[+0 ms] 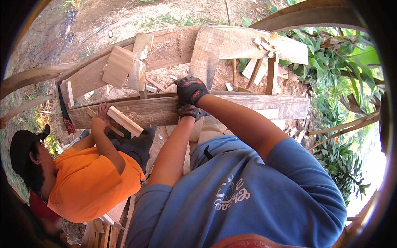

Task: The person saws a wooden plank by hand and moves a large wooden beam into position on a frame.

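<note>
Both my hands wear black gloves with red marks and meet at the near long plank (153, 109). My right hand (191, 89) is closed over the plank's far edge, by the lower end of a wide crosswise board (206, 47). Just below it, my left hand (192, 111) is closed against the plank's near side. Whatever the two fists hold is hidden by the gloves.
To my left, a co-worker in an orange shirt (95, 182) handles a pale wood piece (125, 121). A handsaw (66, 108) hangs at the plank's left end. Small wood blocks (264, 46) lie on the far plank (173, 47). Leafy plants (314, 62) grow at right.
</note>
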`<state>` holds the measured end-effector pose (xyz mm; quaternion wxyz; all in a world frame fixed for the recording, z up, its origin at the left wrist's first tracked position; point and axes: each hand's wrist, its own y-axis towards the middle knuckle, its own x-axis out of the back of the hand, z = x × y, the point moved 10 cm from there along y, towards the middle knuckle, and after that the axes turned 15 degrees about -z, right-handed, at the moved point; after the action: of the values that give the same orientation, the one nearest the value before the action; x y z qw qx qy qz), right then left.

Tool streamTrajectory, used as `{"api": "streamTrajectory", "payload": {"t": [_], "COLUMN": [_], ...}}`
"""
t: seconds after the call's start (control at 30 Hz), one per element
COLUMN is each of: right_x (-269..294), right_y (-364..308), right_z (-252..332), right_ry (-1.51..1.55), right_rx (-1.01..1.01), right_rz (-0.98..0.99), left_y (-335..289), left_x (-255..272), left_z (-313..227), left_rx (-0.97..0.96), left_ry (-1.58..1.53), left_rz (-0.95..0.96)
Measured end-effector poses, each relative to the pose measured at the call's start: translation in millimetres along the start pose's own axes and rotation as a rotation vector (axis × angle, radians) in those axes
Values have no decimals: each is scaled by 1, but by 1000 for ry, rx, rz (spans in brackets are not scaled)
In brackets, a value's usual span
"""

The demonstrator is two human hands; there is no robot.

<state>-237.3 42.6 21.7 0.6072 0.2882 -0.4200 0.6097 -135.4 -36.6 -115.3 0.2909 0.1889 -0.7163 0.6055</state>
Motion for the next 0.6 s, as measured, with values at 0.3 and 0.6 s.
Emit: {"api": "streamTrajectory", "payload": {"t": [0.3,0.6], "right_x": [16,-21], "right_y": [-32,16], "right_z": [-37,13], "right_ry": [235,40], "right_rx": [43,32], "right_rz": [28,21], "left_y": [0,-1], "left_x": [30,21], "left_z": [-12,3], "left_rx": [-121,78], "left_ry": [121,25], "left_rz": [-203,-155]}}
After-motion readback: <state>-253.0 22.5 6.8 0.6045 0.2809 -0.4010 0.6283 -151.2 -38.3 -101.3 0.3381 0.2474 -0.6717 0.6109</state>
